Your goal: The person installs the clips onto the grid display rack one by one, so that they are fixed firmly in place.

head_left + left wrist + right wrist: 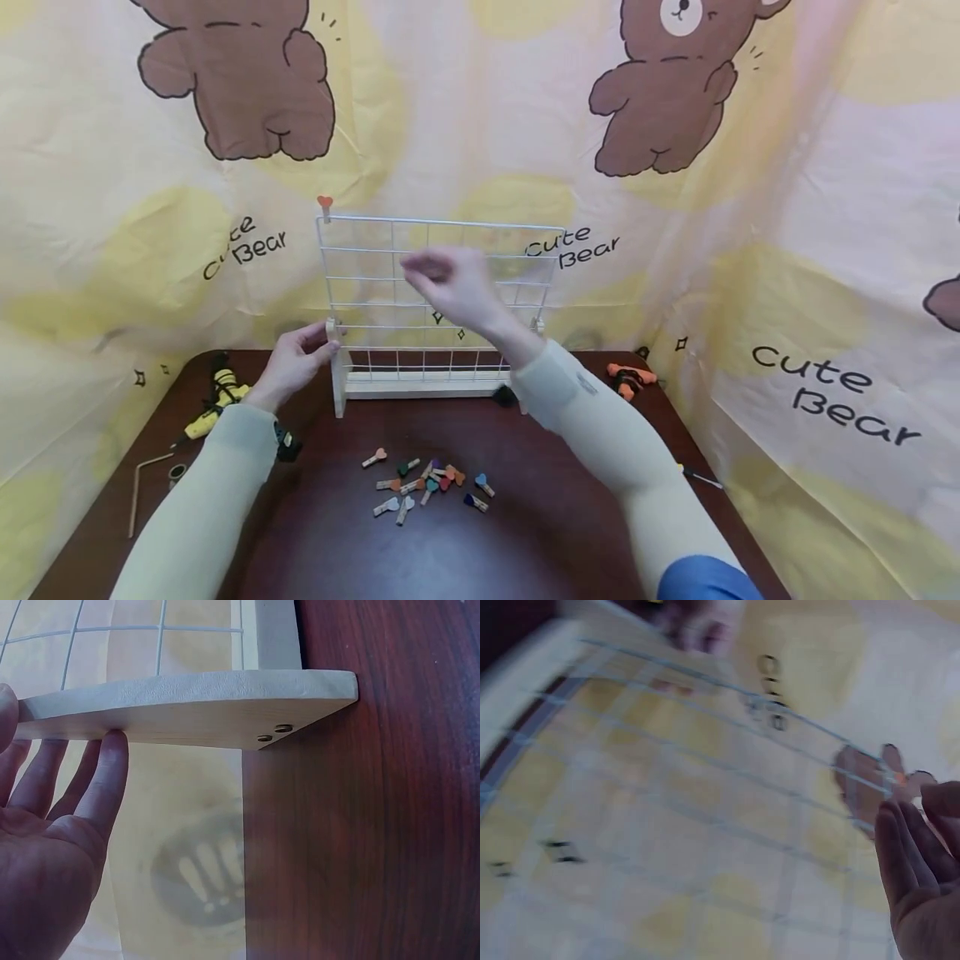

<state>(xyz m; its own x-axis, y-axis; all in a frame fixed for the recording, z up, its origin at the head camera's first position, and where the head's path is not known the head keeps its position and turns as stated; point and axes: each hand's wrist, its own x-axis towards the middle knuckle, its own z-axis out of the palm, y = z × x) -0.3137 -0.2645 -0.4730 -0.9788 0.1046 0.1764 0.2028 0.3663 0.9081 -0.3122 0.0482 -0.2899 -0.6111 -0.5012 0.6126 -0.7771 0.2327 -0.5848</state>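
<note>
A white wire grid rack (412,326) with wooden side posts and base stands at the back of the table. My left hand (294,362) holds its left wooden post (202,720), thumb on one side and fingertips on the other. An orange heart-topped clothespin (325,204) is clipped at the grid's upper left corner. In front of the grid, my right hand (453,287) is raised, thumb and fingertips close together. I cannot tell whether a small thing is between them. Several small heart-topped clothespins (429,483) lie in a loose pile on the table below.
At the left lie a yellow glue gun (219,402), a bent copper-coloured rod (136,492) and a small ring-shaped roll (177,473). An orange tool (630,379) and a screwdriver (701,477) are on the right. A bear-print curtain (465,108) hangs behind.
</note>
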